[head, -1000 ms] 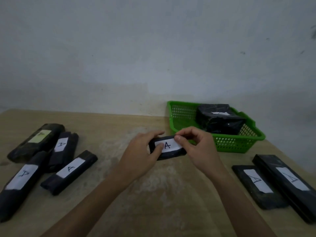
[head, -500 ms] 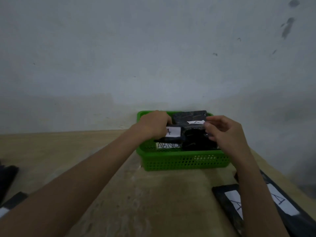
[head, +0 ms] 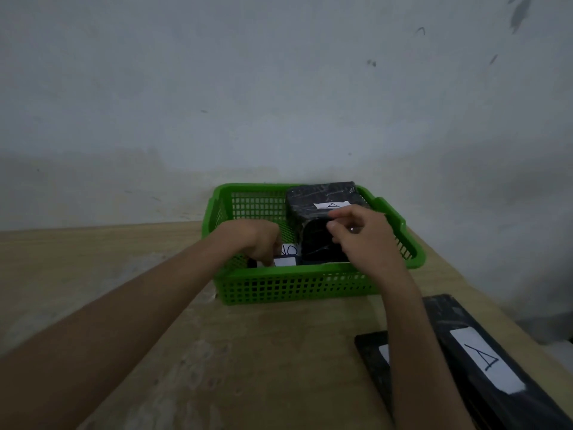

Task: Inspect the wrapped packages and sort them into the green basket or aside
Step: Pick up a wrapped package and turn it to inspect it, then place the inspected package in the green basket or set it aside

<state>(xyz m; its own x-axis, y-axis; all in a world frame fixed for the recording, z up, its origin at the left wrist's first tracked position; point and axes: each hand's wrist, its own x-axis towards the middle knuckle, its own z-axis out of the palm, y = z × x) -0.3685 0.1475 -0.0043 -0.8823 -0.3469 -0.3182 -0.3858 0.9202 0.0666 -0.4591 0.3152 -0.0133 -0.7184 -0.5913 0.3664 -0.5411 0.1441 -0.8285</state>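
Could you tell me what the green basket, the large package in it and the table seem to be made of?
The green basket looks like moulded plastic, slightly glossy, with gridded walls. The large package seems wrapped in shiny black film, creased and glinting, with a white paper label. The table looks like pale, scuffed matt wood or laminate.

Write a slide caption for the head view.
Left hand holds a small labelled package in the green basket; right hand over a larger wrapped package.

The green basket [head: 297, 287] is glossy plastic lattice. The packages [head: 322, 193] wear shiny, crinkled black plastic film with matt white paper labels [head: 483, 358]. The counter [head: 248, 352] is scuffed matt wood; the wall [head: 279, 88] is matt, stained paint.
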